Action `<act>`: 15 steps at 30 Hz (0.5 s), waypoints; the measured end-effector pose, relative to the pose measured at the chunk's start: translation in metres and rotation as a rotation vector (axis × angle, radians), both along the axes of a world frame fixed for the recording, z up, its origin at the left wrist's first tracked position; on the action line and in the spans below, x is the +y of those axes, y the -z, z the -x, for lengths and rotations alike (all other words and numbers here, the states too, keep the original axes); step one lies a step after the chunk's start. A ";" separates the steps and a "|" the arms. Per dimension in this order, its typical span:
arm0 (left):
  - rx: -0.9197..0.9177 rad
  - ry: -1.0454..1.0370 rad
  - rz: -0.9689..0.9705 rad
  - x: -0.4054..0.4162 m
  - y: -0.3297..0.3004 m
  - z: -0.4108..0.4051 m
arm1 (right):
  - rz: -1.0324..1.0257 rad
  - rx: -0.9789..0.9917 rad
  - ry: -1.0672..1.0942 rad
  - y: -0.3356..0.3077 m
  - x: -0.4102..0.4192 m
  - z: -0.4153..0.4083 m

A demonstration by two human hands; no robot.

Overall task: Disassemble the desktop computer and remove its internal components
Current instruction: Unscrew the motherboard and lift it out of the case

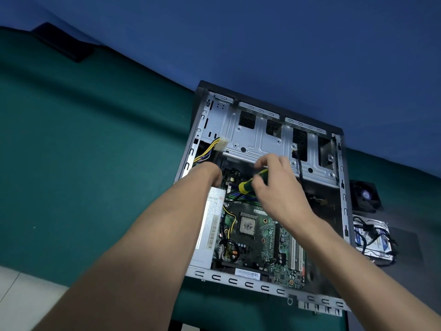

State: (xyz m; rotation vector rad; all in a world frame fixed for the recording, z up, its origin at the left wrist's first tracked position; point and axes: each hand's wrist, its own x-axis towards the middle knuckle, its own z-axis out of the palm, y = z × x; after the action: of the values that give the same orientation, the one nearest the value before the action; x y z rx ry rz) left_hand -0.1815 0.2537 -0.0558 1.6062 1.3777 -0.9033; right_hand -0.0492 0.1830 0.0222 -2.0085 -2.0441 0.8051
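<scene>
The desktop computer case (265,187) lies open on its side in the centre-right of the frame, on a green table (95,163), and we look straight down into it. Inside, the green motherboard (257,237) fills the lower middle of the case, with the bare CPU (247,225) sitting square in its socket and pale expansion slots (296,254) running along the lower right. The grey power supply (210,225) is boxed in along the case's left wall, just beside the board. Above it, a bundle of yellow and black cables (205,151) rises to a white connector (222,143) near the upper left corner of the case. The silver drive cage (274,139) spans the upper part of the case.

The right hand (279,187) is in the middle of the frame, over the top edge of the motherboard, its fingers curled round the yellow-and-green handle of a screwdriver (253,182); the tip is hidden. The left hand (210,174) reaches into the case at its upper left; its fingers are out of sight behind the wrist, so I cannot tell whether they are spread or gripping.

Outside the case, at the right edge of the frame, a black fan (365,195) sits on the table, and just below it lies a hard drive (372,237) draped with black cables.
</scene>
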 end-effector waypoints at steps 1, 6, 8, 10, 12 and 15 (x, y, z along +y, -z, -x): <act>-0.002 0.007 -0.004 0.001 0.000 0.000 | -0.004 -0.008 -0.021 0.000 -0.002 0.000; -0.007 -0.004 -0.019 0.001 -0.002 -0.001 | -0.028 -0.008 -0.003 0.000 -0.003 -0.007; -0.002 -0.019 -0.041 0.001 -0.001 0.000 | 0.005 0.013 -0.005 -0.001 -0.002 -0.009; -0.001 -0.022 -0.034 0.002 0.000 0.000 | 0.020 -0.021 -0.031 -0.001 -0.004 -0.010; -0.011 -0.027 -0.025 0.002 0.000 0.000 | 0.006 -0.030 -0.025 -0.001 -0.004 -0.010; -0.019 -0.031 -0.025 0.001 0.000 0.001 | 0.009 -0.001 -0.075 -0.002 -0.004 -0.009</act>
State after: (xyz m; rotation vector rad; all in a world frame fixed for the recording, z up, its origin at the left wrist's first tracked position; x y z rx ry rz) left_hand -0.1824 0.2545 -0.0562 1.6035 1.4021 -0.8541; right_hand -0.0405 0.1787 0.0240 -1.9474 -2.1315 0.8292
